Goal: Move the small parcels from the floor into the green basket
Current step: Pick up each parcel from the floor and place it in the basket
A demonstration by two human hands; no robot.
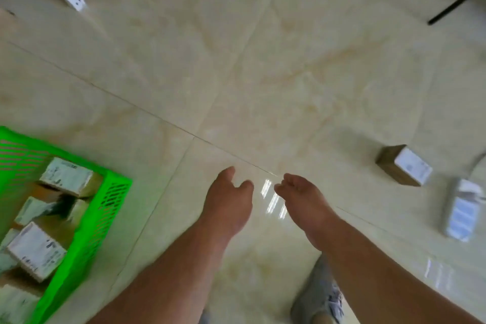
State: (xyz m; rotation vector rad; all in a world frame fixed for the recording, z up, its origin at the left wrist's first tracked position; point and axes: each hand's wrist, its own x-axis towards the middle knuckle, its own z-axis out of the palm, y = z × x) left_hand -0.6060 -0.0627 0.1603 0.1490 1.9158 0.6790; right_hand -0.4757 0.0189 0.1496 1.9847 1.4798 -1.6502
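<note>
A green basket [115,200] with slotted walls sits lower left, holding several labelled parcels [36,251]. A brown parcel [403,165] and a white parcel [461,209] lie on the floor at right.

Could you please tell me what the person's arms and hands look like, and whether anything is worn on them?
Both forearms are bare, with no sleeves showing. The left hand and right hand carry no gloves, rings, watch or wristband that show.
</note>
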